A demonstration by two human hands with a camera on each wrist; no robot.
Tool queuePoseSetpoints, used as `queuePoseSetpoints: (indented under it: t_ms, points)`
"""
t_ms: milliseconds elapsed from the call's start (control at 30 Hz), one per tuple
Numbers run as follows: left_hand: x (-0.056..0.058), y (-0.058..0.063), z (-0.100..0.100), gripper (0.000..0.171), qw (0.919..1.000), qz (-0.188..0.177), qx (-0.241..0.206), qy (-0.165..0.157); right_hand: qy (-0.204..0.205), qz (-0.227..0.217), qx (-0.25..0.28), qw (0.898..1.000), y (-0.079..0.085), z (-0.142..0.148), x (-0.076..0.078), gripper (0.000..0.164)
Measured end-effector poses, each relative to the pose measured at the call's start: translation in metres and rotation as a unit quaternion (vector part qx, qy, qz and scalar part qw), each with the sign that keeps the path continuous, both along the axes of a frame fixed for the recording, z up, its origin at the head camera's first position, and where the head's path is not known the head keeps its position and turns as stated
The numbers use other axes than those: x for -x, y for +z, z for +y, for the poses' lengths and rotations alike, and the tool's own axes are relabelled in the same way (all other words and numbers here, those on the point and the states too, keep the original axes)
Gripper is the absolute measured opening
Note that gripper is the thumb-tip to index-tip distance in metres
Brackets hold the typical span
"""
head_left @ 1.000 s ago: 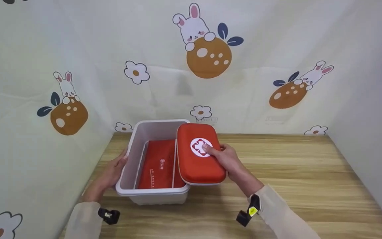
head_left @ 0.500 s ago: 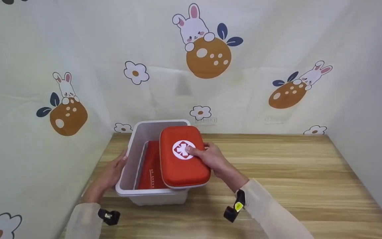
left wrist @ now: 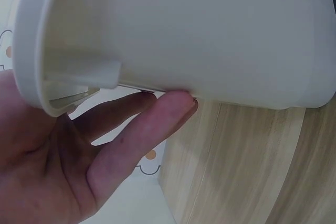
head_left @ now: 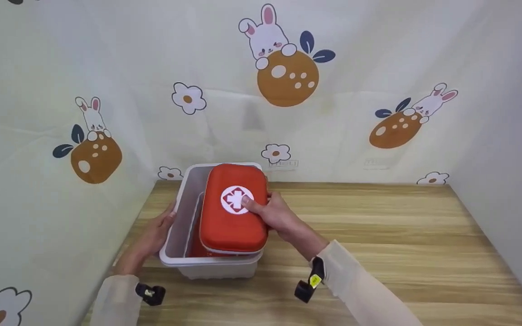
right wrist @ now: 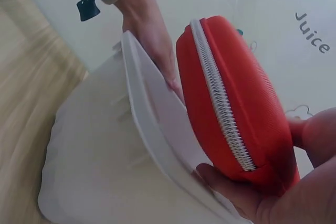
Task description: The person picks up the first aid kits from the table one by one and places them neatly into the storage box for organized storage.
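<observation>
A red zippered first-aid kit (head_left: 234,222) with a white cross emblem is in my right hand (head_left: 279,213), thumb on its top and fingers beneath. It is over the white plastic bin (head_left: 218,270), covering most of the opening. In the right wrist view the kit's pale zipper (right wrist: 223,108) faces the camera, and my fingers pass close by the bin's rim. My left hand (head_left: 154,233) holds the bin's left side, thumb at the rim and fingers against the outer wall (left wrist: 210,35). Inside the bin lies a flat red printed packet (head_left: 195,244), mostly hidden by the kit.
The bin stands on a wood-grain tabletop (head_left: 379,235), left of the middle. Pale curtains (head_left: 342,117) printed with rabbits, oranges and flowers enclose the back and sides. A black wrist camera (head_left: 151,294) is strapped to the left wrist, another black camera (head_left: 308,280) to the right.
My right hand has carried the first-aid kit leftward from beside the bin's right rim to over its opening, hiding most of the red packet. The left hand and bin have stayed put.
</observation>
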State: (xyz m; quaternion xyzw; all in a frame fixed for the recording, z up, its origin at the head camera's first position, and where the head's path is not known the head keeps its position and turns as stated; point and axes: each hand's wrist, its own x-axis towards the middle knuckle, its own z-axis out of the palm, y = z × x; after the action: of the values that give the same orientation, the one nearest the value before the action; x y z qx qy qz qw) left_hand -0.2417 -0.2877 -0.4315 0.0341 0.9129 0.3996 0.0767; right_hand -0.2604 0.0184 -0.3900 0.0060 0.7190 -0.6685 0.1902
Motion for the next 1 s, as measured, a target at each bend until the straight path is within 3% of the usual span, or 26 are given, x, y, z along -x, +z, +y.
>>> queuePoseSetpoints:
  t_ms: [300, 533, 800, 1000]
  points:
    - [0.002, 0.000, 0.000, 0.053, 1.0000, -0.006, -0.003, -0.004, -0.007, 0.030, 0.017, 0.999, -0.004, -0.023, 0.000, 0.053]
    - [0.002, 0.000, 0.002, 0.052, 0.9999, -0.010, -0.007, -0.011, 0.004, 0.009, 0.036, 0.999, -0.005, -0.033, 0.002, 0.044]
    - [0.001, -0.001, 0.003, 0.055, 0.9998, -0.021, 0.001, -0.007, -0.003, 0.003, -0.002, 1.000, -0.010, -0.044, 0.007, 0.046]
    - [0.000, -0.001, 0.003, 0.055, 0.9999, -0.016, -0.002, -0.001, -0.020, 0.026, -0.027, 0.999, -0.019, -0.054, 0.010, 0.046]
